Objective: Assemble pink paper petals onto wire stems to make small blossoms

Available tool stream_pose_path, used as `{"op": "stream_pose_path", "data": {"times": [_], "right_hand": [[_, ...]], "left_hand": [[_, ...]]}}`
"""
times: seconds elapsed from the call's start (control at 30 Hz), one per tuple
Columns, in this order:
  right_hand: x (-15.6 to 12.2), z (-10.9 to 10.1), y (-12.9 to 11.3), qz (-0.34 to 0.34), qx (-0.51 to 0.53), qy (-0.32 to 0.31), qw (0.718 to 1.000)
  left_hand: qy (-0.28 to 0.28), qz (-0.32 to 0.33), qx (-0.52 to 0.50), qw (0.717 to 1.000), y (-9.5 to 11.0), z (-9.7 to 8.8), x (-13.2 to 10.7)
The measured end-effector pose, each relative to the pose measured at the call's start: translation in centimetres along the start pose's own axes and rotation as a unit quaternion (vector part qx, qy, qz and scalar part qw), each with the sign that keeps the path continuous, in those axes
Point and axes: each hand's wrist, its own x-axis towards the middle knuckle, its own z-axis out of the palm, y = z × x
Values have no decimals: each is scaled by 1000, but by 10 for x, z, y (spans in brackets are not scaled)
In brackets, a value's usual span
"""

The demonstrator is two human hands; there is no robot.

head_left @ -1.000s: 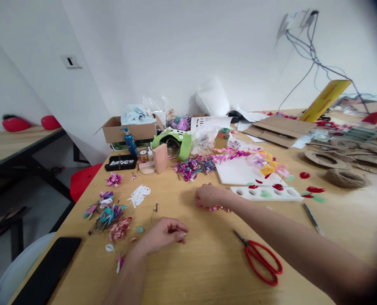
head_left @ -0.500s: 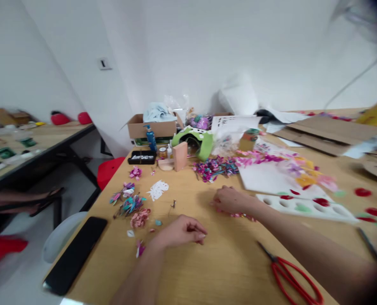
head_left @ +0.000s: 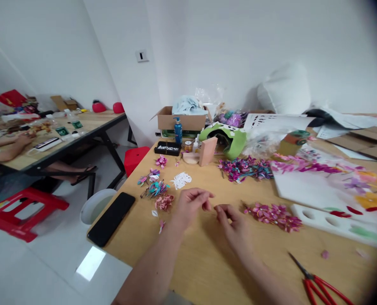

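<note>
My left hand (head_left: 191,204) hovers just above the wooden table (head_left: 207,262), fingers curled into a pinch. My right hand (head_left: 232,221) is close beside it, fingers bent toward the left fingertips. Anything between the fingers is too small to make out. A pile of pink paper petals (head_left: 272,212) lies just right of my right hand. Small pink and teal paper flowers (head_left: 154,189) and a pink cluster (head_left: 164,202) lie left of my left hand.
A black phone (head_left: 112,218) lies near the table's left edge. Red scissors (head_left: 322,286) are at the front right, beside a white palette (head_left: 337,222). A purple flower heap (head_left: 245,168), wooden block (head_left: 207,150) and cardboard box (head_left: 178,120) stand behind. Another person's arm (head_left: 10,146) rests on the left table.
The view has swung left. My right hand left the pink petals and drew back beside my left hand, which lifted off the table.
</note>
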Motion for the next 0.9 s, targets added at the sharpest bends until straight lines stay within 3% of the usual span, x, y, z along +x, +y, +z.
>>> {"op": "stream_pose_path", "data": {"times": [0.1, 0.23, 0.33, 0.43, 0.57, 0.73, 0.8, 0.9], "right_hand": [[-9, 29, 3, 0, 22, 5, 1000], [-17, 46, 12, -55, 7, -6, 998], [-20, 48, 18, -119, -13, -29, 992], [-19, 49, 13, -180, -30, -77, 980], [-11, 55, -7, -226, -33, -125, 965], [-6, 65, -25, -271, 1, -173, 947], [-8, 66, -25, -283, 3, -188, 941], [-12, 66, -26, -297, -22, -227, 927]], "left_hand": [[13, 35, -140, 989, 22, -5, -3], [14, 47, -342, 938, 63, -19, -16], [41, 71, -393, 916, 85, -38, -28], [71, 91, -394, 912, 93, -57, -32], [78, 87, -383, 916, 87, -77, -15], [136, 73, -300, 941, 57, -100, 18], [160, 54, -298, 940, 43, -104, 23], [153, 22, -301, 941, 27, -103, 22]]}}
